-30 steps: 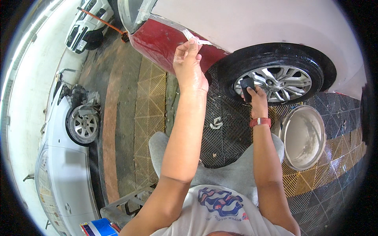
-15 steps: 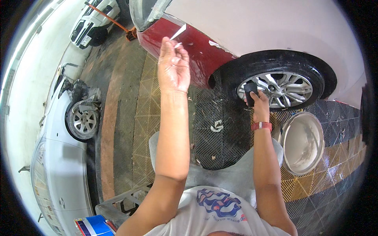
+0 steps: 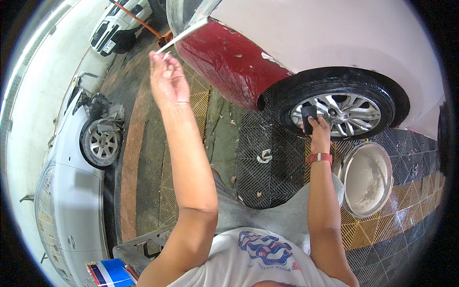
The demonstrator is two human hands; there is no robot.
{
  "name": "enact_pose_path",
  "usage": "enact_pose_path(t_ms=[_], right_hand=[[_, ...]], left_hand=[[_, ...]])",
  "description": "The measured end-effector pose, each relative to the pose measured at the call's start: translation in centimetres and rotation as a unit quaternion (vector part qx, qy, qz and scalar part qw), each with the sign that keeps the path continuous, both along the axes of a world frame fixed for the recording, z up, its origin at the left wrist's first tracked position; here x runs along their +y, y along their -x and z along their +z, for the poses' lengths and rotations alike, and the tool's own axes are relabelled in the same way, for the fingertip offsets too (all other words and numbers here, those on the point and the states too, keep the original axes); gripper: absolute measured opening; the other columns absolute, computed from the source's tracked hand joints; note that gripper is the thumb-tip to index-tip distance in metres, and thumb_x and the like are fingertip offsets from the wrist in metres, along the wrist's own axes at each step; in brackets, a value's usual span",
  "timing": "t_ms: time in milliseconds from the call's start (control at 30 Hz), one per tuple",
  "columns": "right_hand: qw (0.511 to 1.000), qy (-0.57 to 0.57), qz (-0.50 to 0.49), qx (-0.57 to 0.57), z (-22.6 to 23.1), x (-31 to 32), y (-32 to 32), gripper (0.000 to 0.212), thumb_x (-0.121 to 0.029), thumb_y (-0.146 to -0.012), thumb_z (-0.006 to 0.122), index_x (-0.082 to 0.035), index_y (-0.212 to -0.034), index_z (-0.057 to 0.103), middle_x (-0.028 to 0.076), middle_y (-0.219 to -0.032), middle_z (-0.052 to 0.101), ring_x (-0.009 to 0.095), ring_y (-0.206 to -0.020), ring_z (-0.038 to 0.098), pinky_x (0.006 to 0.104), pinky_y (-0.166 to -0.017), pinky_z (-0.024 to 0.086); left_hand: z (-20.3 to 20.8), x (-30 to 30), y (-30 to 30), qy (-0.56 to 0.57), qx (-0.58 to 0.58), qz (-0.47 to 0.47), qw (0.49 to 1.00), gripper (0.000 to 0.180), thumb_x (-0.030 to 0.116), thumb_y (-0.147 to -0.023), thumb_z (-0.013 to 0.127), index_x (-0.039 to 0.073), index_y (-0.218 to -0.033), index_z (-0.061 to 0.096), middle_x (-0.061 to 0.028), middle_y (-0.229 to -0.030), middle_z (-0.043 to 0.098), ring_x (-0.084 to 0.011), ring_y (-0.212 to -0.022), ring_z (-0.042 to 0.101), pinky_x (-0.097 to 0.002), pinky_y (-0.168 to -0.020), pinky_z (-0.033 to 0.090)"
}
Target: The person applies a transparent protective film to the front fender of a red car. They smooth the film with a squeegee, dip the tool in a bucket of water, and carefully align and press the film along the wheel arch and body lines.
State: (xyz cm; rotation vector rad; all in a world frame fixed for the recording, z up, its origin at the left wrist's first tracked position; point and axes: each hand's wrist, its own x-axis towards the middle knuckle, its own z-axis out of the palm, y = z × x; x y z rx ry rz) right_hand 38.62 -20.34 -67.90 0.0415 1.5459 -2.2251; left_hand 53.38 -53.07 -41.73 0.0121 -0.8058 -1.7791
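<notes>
My left hand (image 3: 169, 81) is raised, fingers pinched on the end of a thin white strip (image 3: 185, 35), perhaps masking tape. The strip runs taut up to the edge between the red bumper (image 3: 224, 62) and the pale body panel (image 3: 325, 33) of the car. In my right hand (image 3: 320, 135) is a flat black rectangular block (image 3: 309, 117), held upright in front of the silver wheel rim (image 3: 351, 115). I cannot make out exactly what the block is.
A round pale basin (image 3: 367, 179) stands right of my knee on the patterned floor tiles. Crumpled white scrap (image 3: 264, 156) lies between my feet and the car. A silver car (image 3: 79, 191) with a damaged front is at left; an orange-handled jack (image 3: 143, 24) stands far left.
My left hand has moved left and slightly down, and the white strip now shows longer, stretched to the car. My right hand and the block have barely shifted.
</notes>
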Motion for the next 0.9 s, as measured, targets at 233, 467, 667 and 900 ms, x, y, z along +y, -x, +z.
enact_pose_path(t_ms=[233, 467, 667, 900], right_hand=[[1.000, 0.005, 0.015, 0.003, 0.3, 0.3, 0.1, 0.020, -0.008, -0.102, 0.065, 0.004, -0.118, 0.068, 0.010, -0.098, 0.076, 0.017, -0.074, 0.070, 0.0285, -0.065, 0.053], [1.000, -0.005, 0.010, 0.004, 0.0, -0.1, 0.0, 0.017, -0.007, -0.103, 0.065, 0.003, -0.115, 0.070, 0.010, -0.095, 0.076, 0.015, -0.071, 0.069, 0.0288, -0.064, 0.053], [1.000, -0.014, 0.024, 0.010, 0.4, 0.0, -0.6, 0.019, -0.008, -0.103, 0.064, 0.002, -0.118, 0.070, 0.009, -0.095, 0.076, 0.015, -0.071, 0.070, 0.0287, -0.064, 0.052], [1.000, -0.022, 0.015, 0.009, 0.5, -0.2, -0.6, 0.020, -0.008, -0.102, 0.065, 0.002, -0.118, 0.069, 0.009, -0.097, 0.076, 0.015, -0.072, 0.070, 0.0292, -0.063, 0.053]], left_hand=[[-2.4, 1.0, -1.8, 0.023, -0.105, 0.236, 0.966, 0.021, 0.006, -0.107, 0.061, 0.001, -0.126, 0.067, -0.0075, -0.114, 0.072, -0.0118, -0.100, 0.067, -0.0245, -0.086, 0.055], [-5.9, 8.0, -1.7, 0.379, -0.662, 0.155, 0.628, 0.020, 0.018, -0.099, 0.069, 0.010, -0.115, 0.078, -0.0111, -0.092, 0.077, -0.0180, -0.075, 0.069, -0.0354, -0.074, 0.055], [-3.4, 5.6, 4.2, 0.535, -0.324, 0.387, 0.678, 0.023, 0.012, -0.095, 0.077, 0.009, -0.117, 0.079, -0.0108, -0.091, 0.071, -0.0252, -0.083, 0.068, -0.0377, -0.077, 0.055], [-0.8, 3.9, 9.0, 0.575, -0.188, 0.509, 0.612, 0.029, 0.019, -0.088, 0.088, 0.010, -0.114, 0.083, -0.0074, -0.105, 0.073, -0.0249, -0.097, 0.071, -0.0373, -0.085, 0.058]])
